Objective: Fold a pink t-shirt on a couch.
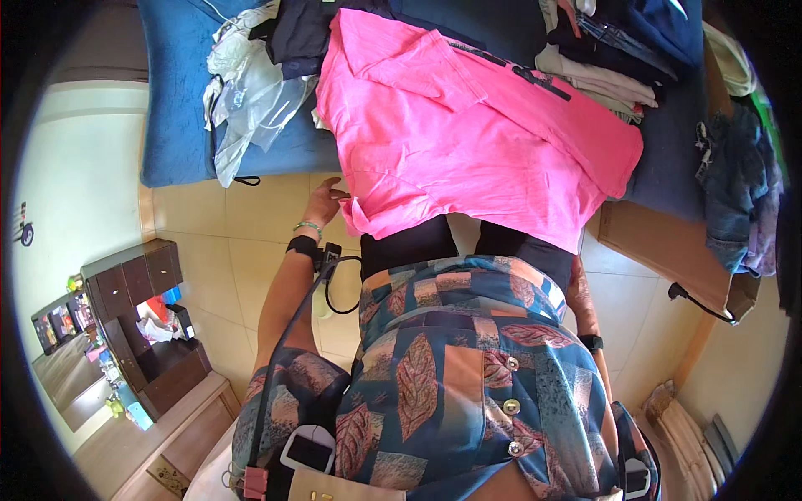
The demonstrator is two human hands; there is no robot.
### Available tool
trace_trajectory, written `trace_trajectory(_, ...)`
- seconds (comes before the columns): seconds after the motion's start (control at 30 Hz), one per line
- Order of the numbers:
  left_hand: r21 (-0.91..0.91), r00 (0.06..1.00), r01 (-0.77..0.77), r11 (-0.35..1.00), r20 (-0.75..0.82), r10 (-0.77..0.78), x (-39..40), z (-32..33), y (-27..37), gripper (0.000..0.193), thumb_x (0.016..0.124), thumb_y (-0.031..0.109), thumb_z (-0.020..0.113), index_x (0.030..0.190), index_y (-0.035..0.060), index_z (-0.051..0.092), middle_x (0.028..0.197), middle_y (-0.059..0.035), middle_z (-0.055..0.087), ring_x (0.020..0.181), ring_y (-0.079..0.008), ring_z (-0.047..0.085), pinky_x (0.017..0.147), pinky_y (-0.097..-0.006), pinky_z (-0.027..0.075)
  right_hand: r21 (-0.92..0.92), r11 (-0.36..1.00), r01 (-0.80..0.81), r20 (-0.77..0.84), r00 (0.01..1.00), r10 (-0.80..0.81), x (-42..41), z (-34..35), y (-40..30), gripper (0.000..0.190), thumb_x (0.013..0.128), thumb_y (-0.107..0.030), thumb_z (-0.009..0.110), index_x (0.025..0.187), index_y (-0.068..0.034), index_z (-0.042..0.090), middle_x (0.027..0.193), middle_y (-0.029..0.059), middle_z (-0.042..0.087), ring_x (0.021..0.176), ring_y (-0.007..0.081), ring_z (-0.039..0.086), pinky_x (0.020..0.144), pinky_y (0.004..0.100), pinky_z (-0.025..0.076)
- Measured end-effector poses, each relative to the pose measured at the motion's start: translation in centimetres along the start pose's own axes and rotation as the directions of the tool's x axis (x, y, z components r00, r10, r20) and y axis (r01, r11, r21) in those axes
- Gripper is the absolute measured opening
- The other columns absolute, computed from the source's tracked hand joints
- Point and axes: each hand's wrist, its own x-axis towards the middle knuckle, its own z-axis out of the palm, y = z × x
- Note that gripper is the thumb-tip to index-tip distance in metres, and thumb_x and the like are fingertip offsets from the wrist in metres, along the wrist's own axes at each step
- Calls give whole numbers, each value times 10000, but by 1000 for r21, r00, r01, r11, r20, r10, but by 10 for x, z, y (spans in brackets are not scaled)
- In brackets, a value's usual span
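A pink T-shirt (407, 144) with a dark print lies partly folded over on a blue padded surface (182, 125), its near edge hanging over toward my legs. My left hand (327, 199) is beside the shirt's lower left corner, fingers apart; whether a fingertip touches the cloth is unclear. Beside my thigh, below the shirt's right edge, is my right hand (580, 294). Its fingers are partly hidden, so any hold on the cloth cannot be made out.
Crumpled clear plastic (250, 106) and dark folded clothing (301, 37) lie left of the shirt. Stacked folded clothes (601, 69) sit at the far right. A cardboard box (664, 244) with denim clothing (733, 181) over it stands right. A dark wooden cabinet (131, 269) is at left.
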Motion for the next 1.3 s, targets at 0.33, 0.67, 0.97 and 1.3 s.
trace_trajectory(0.33,-370,943,-271,889,-287,168,-5,10,90,470,771,174,636,1158,-17,449,989,-122,605,876,-167,585,766,-291,467,275,934,-227,-294,905,306,24,-17,-38,298,932,-180,419,1205,-96,502,1099,106,542,933,178,566,768,273,477)
trace_trajectory(0.67,-974,955,172,150,128,-266,-29,-4,134,396,853,337,557,1073,8,554,1024,-102,614,889,-213,602,833,-354,473,300,954,-15,-444,883,154,25,-28,-37,272,915,-193,464,1102,-18,557,927,54,580,875,131,533,795,271,432)
trace_trajectory(0.97,-973,984,110,201,79,-157,-9,-21,123,257,743,125,676,965,25,595,956,-94,624,853,-202,596,822,-355,470,-293,956,6,-561,809,-177,24,-56,-76,254,819,5,458,1040,-27,577,969,117,568,926,234,531,837,315,408)
trace_trajectory(1.3,-658,935,-43,752,-292,-202,-1,-33,83,143,813,172,615,835,32,602,753,-67,617,665,-159,569,623,-271,456,-564,811,-155,-496,849,-183,13,-69,-73,194,783,-37,541,969,-56,594,1026,165,577,993,343,533,842,395,431)
